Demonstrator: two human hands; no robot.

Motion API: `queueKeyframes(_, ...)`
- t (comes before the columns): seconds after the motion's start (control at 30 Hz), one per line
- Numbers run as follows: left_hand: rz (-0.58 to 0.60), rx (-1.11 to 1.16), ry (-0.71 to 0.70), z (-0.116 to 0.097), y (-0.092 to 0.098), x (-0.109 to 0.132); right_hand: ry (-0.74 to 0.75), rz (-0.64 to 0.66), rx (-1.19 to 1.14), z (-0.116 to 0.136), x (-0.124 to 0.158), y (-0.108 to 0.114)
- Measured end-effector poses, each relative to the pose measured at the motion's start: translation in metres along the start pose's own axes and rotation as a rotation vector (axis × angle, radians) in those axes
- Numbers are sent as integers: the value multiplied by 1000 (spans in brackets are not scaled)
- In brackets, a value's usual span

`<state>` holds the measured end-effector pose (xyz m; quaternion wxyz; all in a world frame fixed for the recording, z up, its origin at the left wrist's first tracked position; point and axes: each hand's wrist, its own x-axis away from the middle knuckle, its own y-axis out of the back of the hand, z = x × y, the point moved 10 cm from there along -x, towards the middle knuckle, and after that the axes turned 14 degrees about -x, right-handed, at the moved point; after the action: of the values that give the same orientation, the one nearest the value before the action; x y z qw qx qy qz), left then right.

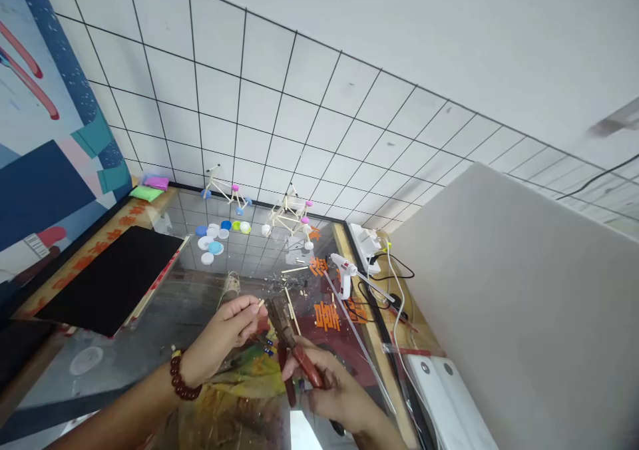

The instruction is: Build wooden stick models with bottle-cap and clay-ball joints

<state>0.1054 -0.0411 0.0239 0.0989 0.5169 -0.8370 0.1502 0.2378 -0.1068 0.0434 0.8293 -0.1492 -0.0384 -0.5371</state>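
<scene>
My left hand [238, 323] pinches a short pale wooden stick [261, 303] between thumb and fingertips. My right hand [329, 383] is wrapped around the red handles of a pair of pliers [282, 330]. The pliers' dark jaws point up and lie just right of the stick's end; I cannot tell whether they touch it. A few longer pale sticks [293, 311] lie on the glass table behind the pliers. Small cut bits are scattered near them. Further back stand two stick frames, one on the left [229, 194] and a larger one on the right [288, 217], with coloured caps attached.
Loose bottle caps [214, 247] lie at the table's back left. A black board [114, 277] rests on the left side, with green and pink packets [146, 193] behind it. On the right are a white glue gun [344, 273], cables and a power strip [367, 243].
</scene>
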Motion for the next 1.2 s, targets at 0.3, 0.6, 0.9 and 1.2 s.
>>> queueKeyframes(0.3,101,29,-6,-9,-39,-22,-38,15,-61,1,25,26)
queueKeyframes(0.6,112,-101,11,-7,-34,-19,-81,-1,3,-2,27,26)
queueKeyframes(0.9,172,-184,17,-13,-33,-16,-65,13,61,-2,31,26)
queueKeyframes(1.2,177,-296,-30,-12,-29,-18,-16,-5,404,8,27,22)
